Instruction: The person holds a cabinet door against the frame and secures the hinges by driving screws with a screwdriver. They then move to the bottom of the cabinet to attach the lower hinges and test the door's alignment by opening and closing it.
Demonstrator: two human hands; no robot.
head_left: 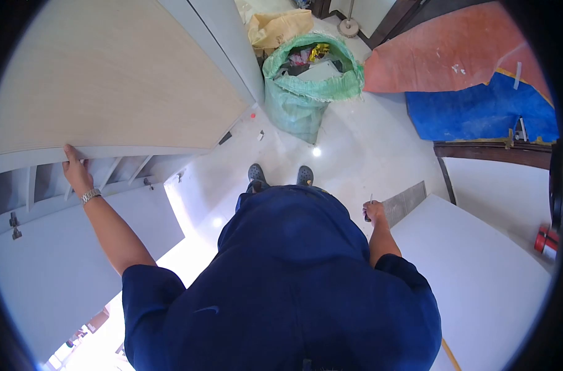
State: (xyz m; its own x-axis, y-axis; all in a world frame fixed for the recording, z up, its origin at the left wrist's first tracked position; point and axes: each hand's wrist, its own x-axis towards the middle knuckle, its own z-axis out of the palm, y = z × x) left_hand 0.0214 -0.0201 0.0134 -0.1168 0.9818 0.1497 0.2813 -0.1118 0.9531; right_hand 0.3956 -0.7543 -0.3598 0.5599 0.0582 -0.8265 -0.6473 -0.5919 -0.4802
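Note:
My left hand grips the lower edge of a large light-wood panel that leans over a white cabinet frame with slats. A metal watch sits on that wrist. My right hand hangs at my side, closed around a thin small tool, possibly a pencil or screwdriver; its tip sticks up above the fist. I look straight down past my blue shirt to my grey shoes on the glossy white floor.
A green sack full of rubbish stands ahead, a tan bag behind it. Orange and blue tarps lie at the right. A white board lies at my right, with a red-and-white can beyond it.

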